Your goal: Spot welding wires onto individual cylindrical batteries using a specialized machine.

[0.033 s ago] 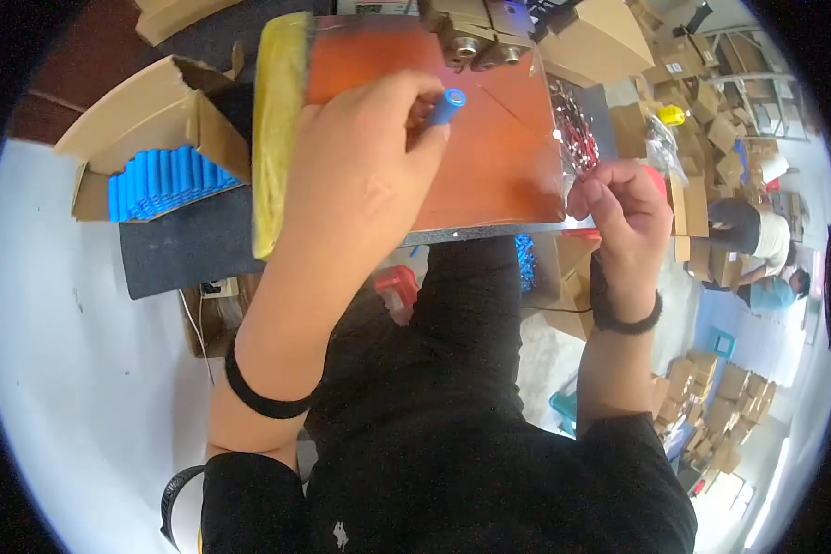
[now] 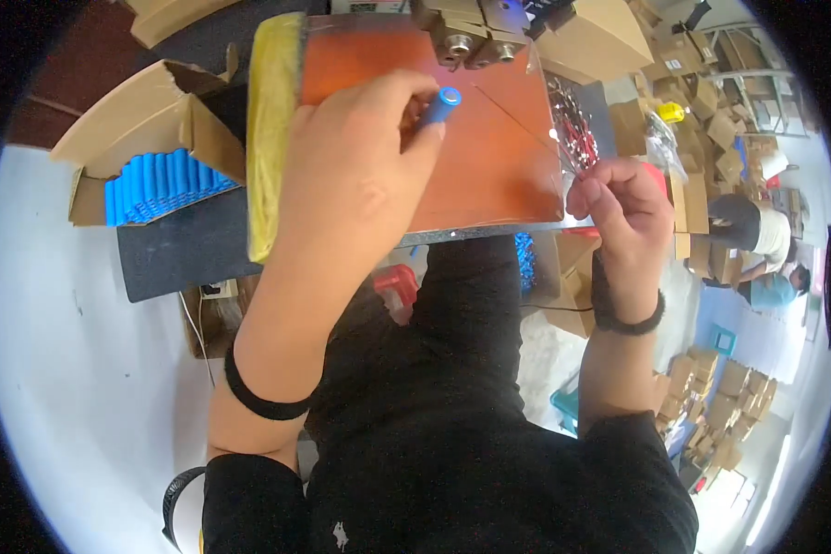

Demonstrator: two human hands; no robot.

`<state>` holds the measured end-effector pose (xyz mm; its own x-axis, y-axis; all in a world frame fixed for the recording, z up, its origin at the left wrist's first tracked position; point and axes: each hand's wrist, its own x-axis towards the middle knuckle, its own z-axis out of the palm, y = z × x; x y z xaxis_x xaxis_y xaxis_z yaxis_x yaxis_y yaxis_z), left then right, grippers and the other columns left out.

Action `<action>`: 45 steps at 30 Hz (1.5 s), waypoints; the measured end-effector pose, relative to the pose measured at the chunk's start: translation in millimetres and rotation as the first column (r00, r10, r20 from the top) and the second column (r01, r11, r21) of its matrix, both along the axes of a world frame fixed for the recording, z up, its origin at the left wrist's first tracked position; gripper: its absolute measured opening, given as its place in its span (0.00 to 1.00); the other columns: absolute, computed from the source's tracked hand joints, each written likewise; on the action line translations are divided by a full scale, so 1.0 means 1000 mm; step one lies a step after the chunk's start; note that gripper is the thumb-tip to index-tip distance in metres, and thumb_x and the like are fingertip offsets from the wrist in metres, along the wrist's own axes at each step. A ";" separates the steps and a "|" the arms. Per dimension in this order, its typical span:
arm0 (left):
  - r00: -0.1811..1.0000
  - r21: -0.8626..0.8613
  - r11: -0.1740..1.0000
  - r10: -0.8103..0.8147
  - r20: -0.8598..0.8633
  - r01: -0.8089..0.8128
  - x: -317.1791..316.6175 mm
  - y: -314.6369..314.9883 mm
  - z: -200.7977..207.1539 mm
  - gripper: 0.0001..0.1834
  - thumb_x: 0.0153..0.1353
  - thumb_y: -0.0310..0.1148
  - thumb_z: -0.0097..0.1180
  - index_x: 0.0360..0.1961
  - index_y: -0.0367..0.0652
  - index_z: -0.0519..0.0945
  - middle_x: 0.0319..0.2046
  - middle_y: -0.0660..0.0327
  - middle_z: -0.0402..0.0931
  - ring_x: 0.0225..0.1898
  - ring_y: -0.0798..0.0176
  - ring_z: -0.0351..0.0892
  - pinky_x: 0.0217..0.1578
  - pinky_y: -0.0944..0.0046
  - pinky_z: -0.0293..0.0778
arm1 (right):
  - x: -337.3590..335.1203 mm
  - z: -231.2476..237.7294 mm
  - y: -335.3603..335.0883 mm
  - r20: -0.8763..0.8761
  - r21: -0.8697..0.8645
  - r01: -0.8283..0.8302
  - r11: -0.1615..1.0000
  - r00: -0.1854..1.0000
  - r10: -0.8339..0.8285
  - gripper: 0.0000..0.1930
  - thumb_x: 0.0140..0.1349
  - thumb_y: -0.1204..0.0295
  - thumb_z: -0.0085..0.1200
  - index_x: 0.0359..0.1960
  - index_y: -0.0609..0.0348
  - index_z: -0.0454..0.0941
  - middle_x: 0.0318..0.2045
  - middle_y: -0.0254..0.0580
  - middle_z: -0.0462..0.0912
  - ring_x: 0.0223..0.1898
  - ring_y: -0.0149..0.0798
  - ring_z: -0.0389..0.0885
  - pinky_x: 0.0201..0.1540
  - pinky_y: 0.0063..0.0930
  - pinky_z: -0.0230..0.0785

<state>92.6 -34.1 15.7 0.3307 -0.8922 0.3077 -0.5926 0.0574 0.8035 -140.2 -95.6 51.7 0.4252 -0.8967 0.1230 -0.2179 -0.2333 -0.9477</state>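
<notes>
My left hand (image 2: 365, 157) is closed around a blue cylindrical battery cell (image 2: 441, 107), its round metal end tilted up. It is held above the orange mat (image 2: 489, 171), just in front of a machine's two metal blocks (image 2: 475, 37). At the mat's right edge my right hand (image 2: 626, 198) pinches thumb against fingertips. What lies in that pinch is too small to make out. Thin red and silver leads (image 2: 577, 129) lie in a heap right beside those fingers. A fine dark line (image 2: 512, 117) crosses the mat toward them; whether they hold it I cannot tell.
A cardboard box (image 2: 83, 198) of blue cells (image 2: 162, 185) stands at the left. Yellow wrapping (image 2: 272, 138) lines the mat's left side. Below the table edge is a container of blue pieces (image 2: 525, 263). Cartons and people (image 2: 757, 226) are at far right.
The view has shifted very slightly, and the battery cell appears a touch further left. Both hands keep the same grip.
</notes>
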 end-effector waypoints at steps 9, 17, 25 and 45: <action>0.999 0.005 0.999 0.032 -0.042 -0.032 -0.002 -0.004 -0.004 0.17 0.59 0.29 0.63 0.49 0.36 0.79 0.27 0.62 0.79 0.27 0.71 0.73 0.30 0.70 0.70 | 0.002 0.005 -0.011 -0.151 -0.093 -0.045 0.995 0.988 0.031 0.04 0.62 0.78 0.59 0.33 0.65 0.76 0.28 0.31 0.79 0.28 0.23 0.76 0.34 0.17 0.69; 0.998 0.003 0.999 0.053 -0.043 -0.053 -0.002 -0.006 0.000 0.18 0.59 0.32 0.64 0.50 0.37 0.80 0.26 0.63 0.77 0.26 0.70 0.72 0.30 0.69 0.70 | 0.004 0.004 -0.014 -0.201 -0.197 -0.076 0.977 0.979 0.036 0.05 0.60 0.78 0.60 0.33 0.65 0.77 0.28 0.33 0.80 0.30 0.24 0.77 0.36 0.19 0.72; 0.995 0.022 0.998 0.060 -0.081 -0.058 -0.004 -0.005 0.001 0.18 0.59 0.32 0.63 0.49 0.37 0.80 0.27 0.64 0.78 0.26 0.72 0.71 0.31 0.70 0.69 | 0.003 0.007 -0.010 -0.247 -0.203 -0.060 0.977 0.969 0.009 0.05 0.60 0.77 0.60 0.33 0.65 0.77 0.28 0.34 0.81 0.30 0.24 0.77 0.36 0.19 0.72; 0.996 0.078 0.996 0.047 -0.079 -0.041 0.000 -0.008 0.001 0.18 0.59 0.32 0.64 0.48 0.35 0.79 0.33 0.65 0.82 0.30 0.75 0.74 0.36 0.73 0.71 | 0.005 -0.005 -0.012 -0.205 -0.212 -0.044 0.976 0.979 0.000 0.07 0.61 0.72 0.61 0.34 0.64 0.79 0.26 0.29 0.81 0.28 0.22 0.76 0.33 0.18 0.70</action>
<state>93.1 -42.3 16.9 0.3913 -0.8959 0.2102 -0.5265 -0.0307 0.8496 -135.7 -107.9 46.9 0.4806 -0.8487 0.2207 -0.3930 -0.4334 -0.8110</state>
